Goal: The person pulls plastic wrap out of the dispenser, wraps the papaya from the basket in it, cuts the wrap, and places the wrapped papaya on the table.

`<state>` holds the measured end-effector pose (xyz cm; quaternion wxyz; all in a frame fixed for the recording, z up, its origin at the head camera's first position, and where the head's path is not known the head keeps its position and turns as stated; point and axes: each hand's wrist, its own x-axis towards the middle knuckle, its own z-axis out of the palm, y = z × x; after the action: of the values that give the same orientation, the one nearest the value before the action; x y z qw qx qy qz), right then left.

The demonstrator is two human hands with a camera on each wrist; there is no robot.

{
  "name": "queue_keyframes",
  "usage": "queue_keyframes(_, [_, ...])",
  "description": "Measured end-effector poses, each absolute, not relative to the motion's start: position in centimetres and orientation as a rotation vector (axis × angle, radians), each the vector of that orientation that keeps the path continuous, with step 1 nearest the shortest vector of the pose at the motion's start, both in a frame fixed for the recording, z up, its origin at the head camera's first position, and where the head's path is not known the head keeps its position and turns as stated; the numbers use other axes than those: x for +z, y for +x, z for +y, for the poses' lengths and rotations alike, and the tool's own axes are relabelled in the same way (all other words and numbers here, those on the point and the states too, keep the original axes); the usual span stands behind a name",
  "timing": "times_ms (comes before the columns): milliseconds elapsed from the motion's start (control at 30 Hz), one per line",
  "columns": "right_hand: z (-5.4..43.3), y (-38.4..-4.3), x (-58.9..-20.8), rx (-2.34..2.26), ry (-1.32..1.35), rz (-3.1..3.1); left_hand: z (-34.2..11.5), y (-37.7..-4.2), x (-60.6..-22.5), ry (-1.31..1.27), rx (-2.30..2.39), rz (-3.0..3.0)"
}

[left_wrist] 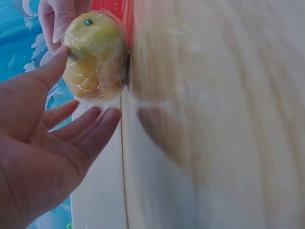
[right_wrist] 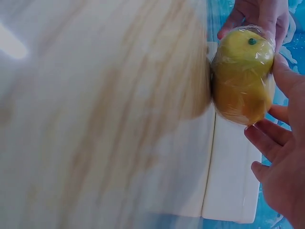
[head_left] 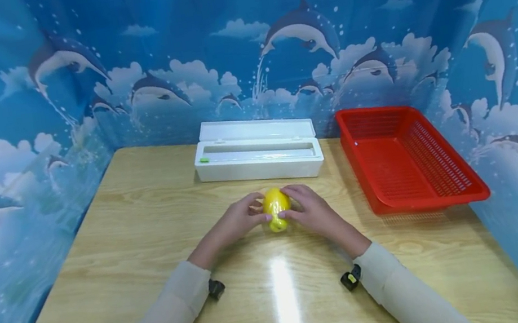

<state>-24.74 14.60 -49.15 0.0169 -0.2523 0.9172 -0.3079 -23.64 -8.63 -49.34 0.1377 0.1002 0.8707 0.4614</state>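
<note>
Two yellow-orange citrus fruits [head_left: 276, 204], bundled together in clear plastic film, are just above the table between both hands. A small green stem end shows on the upper fruit [left_wrist: 93, 36] in the left wrist view. My left hand [head_left: 240, 219] holds the bundle from the left, thumb on its near side and fingertips along its edge. From the other side my right hand [head_left: 310, 210] grips it, thumb pressing the film and fingers bent at its base in the right wrist view. Crinkled film [right_wrist: 243, 76] catches the light around both fruits.
Behind the hands stands a long white film dispenser box [head_left: 259, 164], its lid raised and a green slider at its left end. A red plastic basket [head_left: 371, 188] is at the right. A dolphin-print curtain [head_left: 217, 37] surrounds the wooden table [head_left: 120, 224].
</note>
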Motion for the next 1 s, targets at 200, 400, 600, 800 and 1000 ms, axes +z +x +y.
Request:
queue_keyframes(200, [14.7,-24.8,-48.9,-0.947,-0.815,2.837,-8.2,-23.9,-48.9,0.448,1.347,2.563])
queue_keyframes(400, [15.6,-24.9,-48.3,-1.013,-0.753,2.753,-8.1,-24.2,-48.8,0.473,1.342,2.544])
queue_keyframes(600, [16.0,-25.2,-48.9,-1.013,-0.758,2.708,-8.7,-24.2,-48.7,0.45,1.37,2.484])
queue_keyframes(800, [15.9,-25.1,-49.2,-1.047,-0.756,2.71,-8.8,-24.3,-48.6,0.46,1.275,2.539])
queue_keyframes(1000, [15.8,-24.9,-49.3,-1.038,-0.73,2.688,-8.7,-24.3,-48.8,0.438,1.203,2.588])
